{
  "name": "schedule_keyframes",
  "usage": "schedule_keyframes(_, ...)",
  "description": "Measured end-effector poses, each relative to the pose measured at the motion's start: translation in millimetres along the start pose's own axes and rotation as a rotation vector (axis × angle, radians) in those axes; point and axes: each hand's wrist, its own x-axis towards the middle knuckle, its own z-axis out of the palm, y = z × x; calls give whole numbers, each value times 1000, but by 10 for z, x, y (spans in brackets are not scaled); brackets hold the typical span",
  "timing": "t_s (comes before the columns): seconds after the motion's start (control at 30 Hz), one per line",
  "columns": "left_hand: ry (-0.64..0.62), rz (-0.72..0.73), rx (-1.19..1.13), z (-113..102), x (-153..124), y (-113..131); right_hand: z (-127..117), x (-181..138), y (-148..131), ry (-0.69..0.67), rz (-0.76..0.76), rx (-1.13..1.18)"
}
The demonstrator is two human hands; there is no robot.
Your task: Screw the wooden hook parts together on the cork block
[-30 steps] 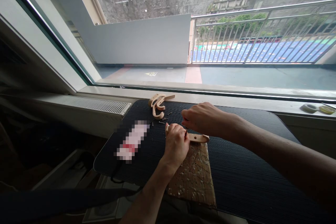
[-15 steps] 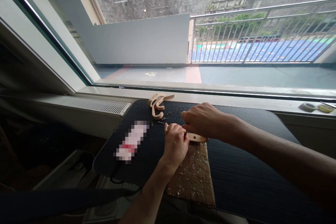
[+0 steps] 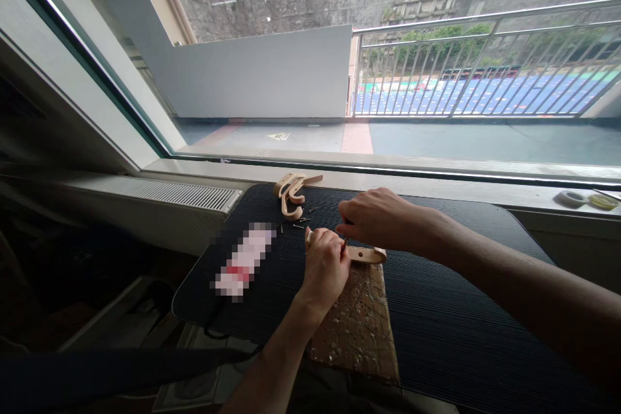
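Note:
My left hand (image 3: 326,266) is closed around the left end of a small light wooden piece (image 3: 366,254) that lies across the top of a pitted cardboard sheet (image 3: 358,323). My right hand (image 3: 376,220) hovers just above the same piece, fingers curled in a pinch on something thin and dark I cannot make out. Both hands meet over the black ribbed table (image 3: 460,310).
Two wooden hook-shaped pieces (image 3: 291,193) and several small dark screws (image 3: 299,222) lie at the table's far edge. A blurred white and red object (image 3: 245,259) lies at the left. Tape rolls (image 3: 587,200) rest on the window sill at the right. A radiator grille (image 3: 169,193) runs along the left.
My right hand has lifted slightly over the wooden piece. My left hand keeps its grip in the same place.

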Motion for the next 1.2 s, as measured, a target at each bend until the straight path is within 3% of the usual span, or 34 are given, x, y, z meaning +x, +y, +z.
schedule_keyframes(0.23, -8, 0, 2, -2, 4, -1, -54, -31, -7, -66, -95, 14)
schedule_keyframes(0.97, 6, -3, 5, 31, 13, -13, -43, 18, -67, -15, -10, -60)
schedule_keyframes(1.2, -4, -5, 16, -5, 16, -7, -28, -8, -55, -11, -109, -4)
